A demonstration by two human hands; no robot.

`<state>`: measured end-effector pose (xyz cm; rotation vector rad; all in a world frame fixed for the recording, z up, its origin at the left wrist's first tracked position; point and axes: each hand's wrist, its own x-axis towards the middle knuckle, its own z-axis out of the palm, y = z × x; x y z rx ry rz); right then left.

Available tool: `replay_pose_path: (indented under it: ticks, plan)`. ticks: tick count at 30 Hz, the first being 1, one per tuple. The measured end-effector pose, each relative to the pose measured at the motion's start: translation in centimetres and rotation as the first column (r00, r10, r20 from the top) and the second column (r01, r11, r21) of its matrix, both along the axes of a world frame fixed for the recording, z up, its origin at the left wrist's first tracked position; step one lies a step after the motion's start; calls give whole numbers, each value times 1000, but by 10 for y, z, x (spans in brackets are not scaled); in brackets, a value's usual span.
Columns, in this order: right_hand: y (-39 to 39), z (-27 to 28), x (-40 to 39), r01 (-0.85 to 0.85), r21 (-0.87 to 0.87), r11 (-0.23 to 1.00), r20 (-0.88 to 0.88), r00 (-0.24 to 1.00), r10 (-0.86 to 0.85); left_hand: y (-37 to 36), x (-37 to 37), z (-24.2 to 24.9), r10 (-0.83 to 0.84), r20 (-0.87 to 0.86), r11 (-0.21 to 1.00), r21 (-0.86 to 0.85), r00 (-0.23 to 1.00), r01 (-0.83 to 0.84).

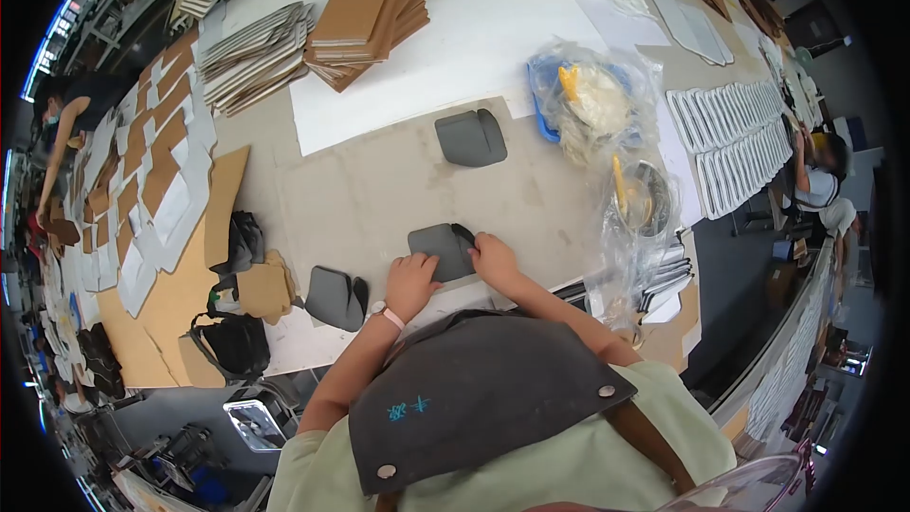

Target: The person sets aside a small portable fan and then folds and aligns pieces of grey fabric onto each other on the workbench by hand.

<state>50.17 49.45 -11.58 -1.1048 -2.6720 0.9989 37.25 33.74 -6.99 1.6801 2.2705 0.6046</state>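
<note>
Grey, round-cornered panels (471, 137) numbered three on our surface (360, 190); our right grip (497, 264) pinched the dark flap (463, 234) of the middle panel (434, 246), whose edge our left grip (411, 284) touched, whether closed we couldn't tell.

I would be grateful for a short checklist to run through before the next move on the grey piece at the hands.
1. Left hand on the middle grey piece: ok.
2. Right hand at that piece's right side: ok.
3. Dark strip lying flat: cannot tell; the right hand partly covers it.
4. Far grey piece apart from both hands: ok.
5. Yellow handle at the metal bowl, not in hand: ok.
</note>
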Motion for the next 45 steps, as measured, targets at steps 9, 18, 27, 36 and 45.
replay_pose_path:
  ticks: [9, 18, 27, 36, 45]
  plan:
    - [11, 0, 11, -116, -285, 951, 39, 991, 132, -10, -6, -13, -58, 197, 980, -177, 979, 94]
    - [15, 41, 13, 74, -628, 775, 363, 908, 208, -9, -13, 11, 25, 249, 996, -93, 968, -2]
    - [30, 74, 2, 167, -972, 167, 169, 986, -6, 5, -8, 88, 90, 259, 972, 186, 962, -141]
    - [44, 79, 2, 74, -946, -316, 142, 970, -198, 15, -3, 100, -25, 301, 980, 197, 953, -37]
    - [74, 65, -13, 60, -950, 307, -60, 929, -366, 50, -16, 45, 226, 464, 930, 159, 857, -332]
